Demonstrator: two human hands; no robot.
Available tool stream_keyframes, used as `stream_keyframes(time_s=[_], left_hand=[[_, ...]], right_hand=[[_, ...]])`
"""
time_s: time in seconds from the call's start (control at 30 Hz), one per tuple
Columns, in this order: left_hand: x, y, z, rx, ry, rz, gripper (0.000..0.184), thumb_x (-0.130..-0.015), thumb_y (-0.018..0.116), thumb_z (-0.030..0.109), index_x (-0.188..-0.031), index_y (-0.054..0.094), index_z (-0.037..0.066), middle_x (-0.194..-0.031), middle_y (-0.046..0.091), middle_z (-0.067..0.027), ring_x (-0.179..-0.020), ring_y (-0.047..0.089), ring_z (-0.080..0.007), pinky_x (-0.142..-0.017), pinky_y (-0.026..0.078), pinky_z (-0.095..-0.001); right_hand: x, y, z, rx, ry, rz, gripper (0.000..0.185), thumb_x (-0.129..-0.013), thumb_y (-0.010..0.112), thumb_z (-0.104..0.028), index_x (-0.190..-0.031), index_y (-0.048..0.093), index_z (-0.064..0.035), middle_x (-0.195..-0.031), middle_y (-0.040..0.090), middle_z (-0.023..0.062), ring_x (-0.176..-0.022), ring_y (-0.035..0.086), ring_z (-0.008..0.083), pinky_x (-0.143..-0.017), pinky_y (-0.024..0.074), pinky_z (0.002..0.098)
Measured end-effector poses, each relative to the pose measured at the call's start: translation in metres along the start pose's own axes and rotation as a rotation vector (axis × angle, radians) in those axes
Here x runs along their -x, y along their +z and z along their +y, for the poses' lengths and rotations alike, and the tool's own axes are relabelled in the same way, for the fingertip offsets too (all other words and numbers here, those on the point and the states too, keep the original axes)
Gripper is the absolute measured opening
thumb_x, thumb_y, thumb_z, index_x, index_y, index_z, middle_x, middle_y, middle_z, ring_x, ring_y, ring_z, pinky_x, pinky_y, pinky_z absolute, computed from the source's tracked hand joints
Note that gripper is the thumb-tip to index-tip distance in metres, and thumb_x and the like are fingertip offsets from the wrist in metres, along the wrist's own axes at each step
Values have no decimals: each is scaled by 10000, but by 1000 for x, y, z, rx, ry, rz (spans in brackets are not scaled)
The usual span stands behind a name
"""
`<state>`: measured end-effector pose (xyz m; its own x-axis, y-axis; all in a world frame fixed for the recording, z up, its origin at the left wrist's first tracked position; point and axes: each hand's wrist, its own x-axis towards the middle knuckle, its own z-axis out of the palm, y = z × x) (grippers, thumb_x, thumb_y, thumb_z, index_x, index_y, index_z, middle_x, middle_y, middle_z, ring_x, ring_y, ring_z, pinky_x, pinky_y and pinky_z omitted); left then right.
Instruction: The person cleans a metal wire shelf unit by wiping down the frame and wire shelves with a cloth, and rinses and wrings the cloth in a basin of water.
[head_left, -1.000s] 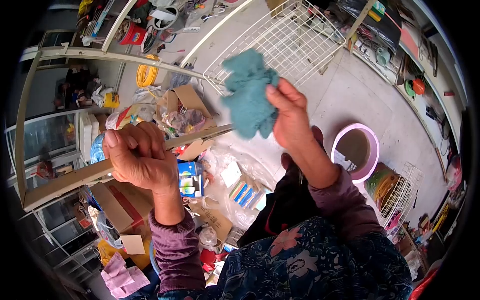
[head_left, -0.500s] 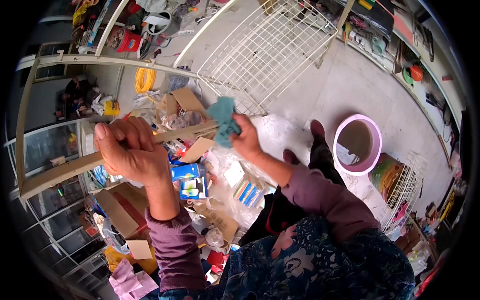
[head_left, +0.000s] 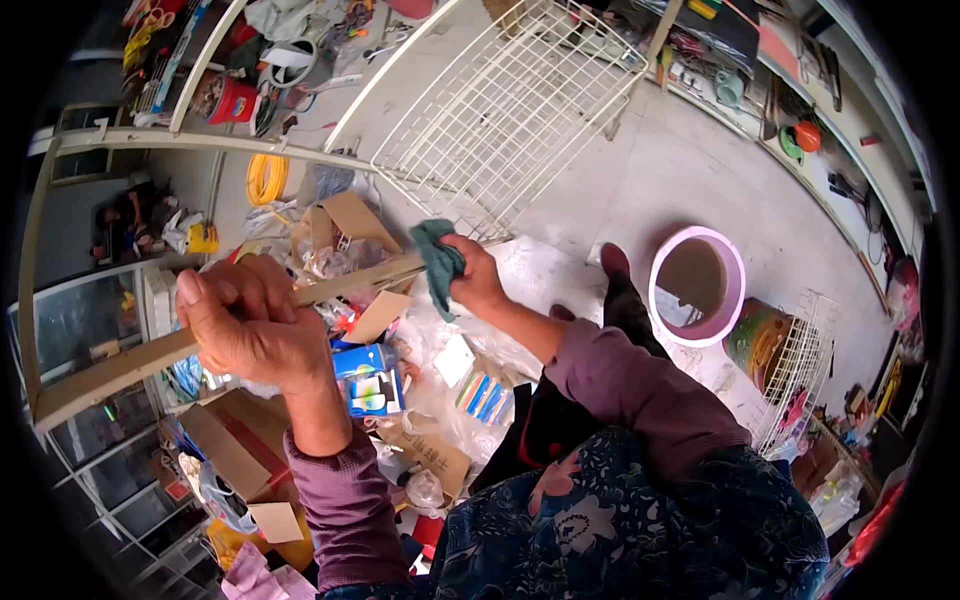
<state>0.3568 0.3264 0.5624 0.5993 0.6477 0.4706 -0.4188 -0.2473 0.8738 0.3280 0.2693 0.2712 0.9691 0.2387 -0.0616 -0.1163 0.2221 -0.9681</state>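
Note:
A long, beige rack bar (head_left: 120, 377) runs slantwise across the view. My left hand (head_left: 260, 325) is closed around it, fingers curled and thumb pointing up. Further along, my right hand (head_left: 478, 278) grips a dark green cloth (head_left: 438, 262). The cloth lies against the bar near its far end, with part of it hanging below. Beyond the cloth, a white wire basket panel (head_left: 515, 110) adjoins the rack frame.
Under the bar are a blue box (head_left: 365, 365), plastic wrap and open cardboard boxes (head_left: 235, 435). To the right, a pink-rimmed bucket (head_left: 735, 290) of murky water stands on the floor. A yellow coil (head_left: 267, 180) lies at left. A person (head_left: 125, 220) is in the left background.
The green cloth has changed shape, now hanging lower over the bar beside my right hand. My left hand keeps its place on the bar. The whole view has shifted slightly.

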Motion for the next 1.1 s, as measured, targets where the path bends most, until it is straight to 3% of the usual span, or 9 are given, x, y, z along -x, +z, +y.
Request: stream_keyframes(time_s=[0.13,0.27,0.4,0.47,0.63,0.87,1.0,1.07,1.1], left_hand=[[-1,-8,-5,96,56,-110,364,-914,464,264,-607,336,117,-446,212,25,-341,167,-64,-325,142,-224],[0,-3,1,41,31,-86,397,-930,427,271,-572,336,124,-440,222,21,-349,182,-66,-349,150,-235],[0,-2,1,37,49,-69,391,-924,440,276,-582,328,124,-443,222,22,-346,175,-68,-342,149,-235],[-2,-3,1,43,50,-103,391,-919,449,278,-585,320,121,-447,224,21,-342,174,-68,-335,146,-230],[-6,-13,-1,64,21,-155,417,-935,417,295,-568,305,132,-445,240,16,-354,215,-75,-349,162,-228],[-2,-9,0,-36,47,-129,422,-930,428,307,-579,258,145,-469,206,22,-381,206,-66,-384,175,-218],[5,-27,-11,-260,191,-188,363,-918,452,299,-629,352,103,-536,330,-18,-472,363,-123,-468,325,-240],[32,-26,-41,-591,538,151,212,-895,493,214,-828,466,15,-720,523,-92,-678,499,-183,-677,423,-311],[54,-33,-52,-624,421,142,214,-891,493,201,-928,446,-4,-846,501,-100,-746,504,-197,-716,436,-334]], right_hand=[[7,-24,-10,-151,274,-35,528,-631,530,165,-1126,510,-17,-1030,564,62,-969,545,148,-836,430,237],[24,-6,-71,-62,-71,-59,553,-619,492,162,-1141,502,-22,-1106,495,91,-1067,471,155,-904,369,245],[9,2,16,23,37,105,540,-607,499,146,-1118,509,-29,-979,535,67,-940,508,123,-777,428,235],[16,-23,30,133,87,146,457,-630,570,114,-1067,538,-14,-794,568,26,-714,550,119,-609,466,248],[67,-99,-4,-109,617,80,340,-600,675,-3,-928,588,25,-729,593,46,-686,568,133,-627,456,271],[119,-179,-17,15,633,103,301,-610,689,5,-898,605,22,-790,598,37,-727,559,143,-641,445,269],[115,-235,-20,-254,733,319,263,-611,657,52,-861,627,-20,-834,616,36,-776,566,158,-707,452,283],[113,-268,-26,-359,659,481,259,-628,607,78,-853,637,-47,-855,628,35,-781,573,162,-751,455,283],[110,-281,-34,-320,614,505,260,-644,588,78,-869,632,-45,-860,627,32,-779,571,154,-750,455,277]])
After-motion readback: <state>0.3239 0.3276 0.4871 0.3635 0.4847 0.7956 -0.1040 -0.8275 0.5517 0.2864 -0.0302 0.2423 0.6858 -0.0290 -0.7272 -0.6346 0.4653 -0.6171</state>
